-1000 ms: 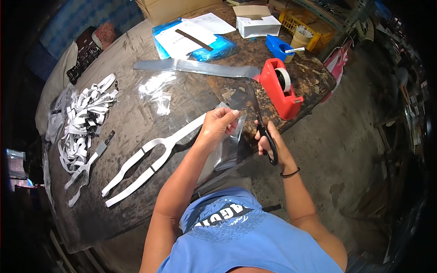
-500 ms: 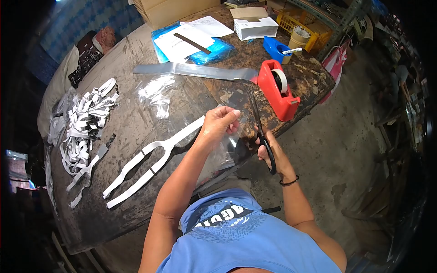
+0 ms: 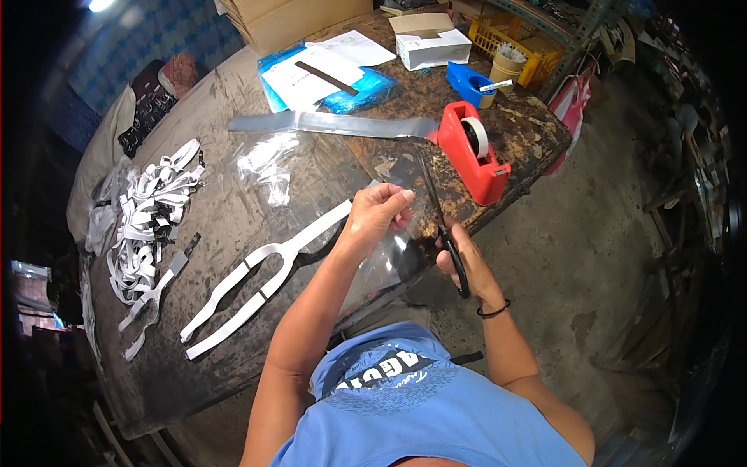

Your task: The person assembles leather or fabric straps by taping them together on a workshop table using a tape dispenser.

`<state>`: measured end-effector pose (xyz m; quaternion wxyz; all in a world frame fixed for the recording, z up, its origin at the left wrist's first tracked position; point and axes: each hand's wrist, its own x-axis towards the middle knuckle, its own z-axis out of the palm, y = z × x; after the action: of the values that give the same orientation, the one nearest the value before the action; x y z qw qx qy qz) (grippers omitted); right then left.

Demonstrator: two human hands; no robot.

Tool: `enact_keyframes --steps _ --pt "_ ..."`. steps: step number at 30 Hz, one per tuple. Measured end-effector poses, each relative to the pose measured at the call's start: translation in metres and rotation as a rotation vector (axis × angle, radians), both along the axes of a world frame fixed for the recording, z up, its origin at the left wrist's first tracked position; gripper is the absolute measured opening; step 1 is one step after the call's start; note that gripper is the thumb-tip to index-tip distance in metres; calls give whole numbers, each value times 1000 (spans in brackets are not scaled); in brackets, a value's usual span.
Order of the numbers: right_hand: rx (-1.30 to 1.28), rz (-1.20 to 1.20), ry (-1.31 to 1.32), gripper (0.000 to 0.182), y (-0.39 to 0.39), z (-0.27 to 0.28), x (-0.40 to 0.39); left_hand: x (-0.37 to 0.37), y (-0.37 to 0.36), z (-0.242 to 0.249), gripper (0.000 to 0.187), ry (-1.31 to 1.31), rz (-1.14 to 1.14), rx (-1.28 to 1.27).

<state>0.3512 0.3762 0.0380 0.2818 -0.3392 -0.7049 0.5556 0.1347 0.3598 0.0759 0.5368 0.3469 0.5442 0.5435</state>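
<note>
My left hand hovers over the table's near side with thumb and fingers pinched together. What they hold, if anything, is too small or hidden to tell. A white Y-shaped strap with dark bands on its two legs lies on the table, its single end disappearing behind that hand. My right hand, at the table's edge, is closed on a pair of black-handled scissors. Their long blades point away from me, close together, to the right of my left fingertips. Clear plastic bags lie beneath the hands.
A red tape dispenser stands right of the blades, with a blue dispenser behind it. At left are a heap of white straps and a smaller strap. A grey flat strip, papers and a white box lie farther back.
The scissors have turned slightly in my right hand, so their handle loops look narrower. My left hand stays almost in place. The view has shifted a little.
</note>
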Motion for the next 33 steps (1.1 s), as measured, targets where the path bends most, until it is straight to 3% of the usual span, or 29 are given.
enact_keyframes --steps 12,15,18,21,28,33 --pt "72 -19 -53 47 0 2 -3 -3 1 -2 20 13 -4 7" --pt "17 -42 -5 47 0 4 -4 -3 1 -2 20 18 -7 13" --pt "-326 -85 50 44 -2 12 -5 -3 2 -3 20 22 -10 8" --pt "70 -27 26 42 -3 9 -3 -3 2 -2 20 13 -3 8" --pt "112 -33 21 75 0 0 -1 -2 4 -3 20 16 -16 3" --pt "-53 -35 -90 81 -2 5 4 1 5 -2 20 24 -11 -25"
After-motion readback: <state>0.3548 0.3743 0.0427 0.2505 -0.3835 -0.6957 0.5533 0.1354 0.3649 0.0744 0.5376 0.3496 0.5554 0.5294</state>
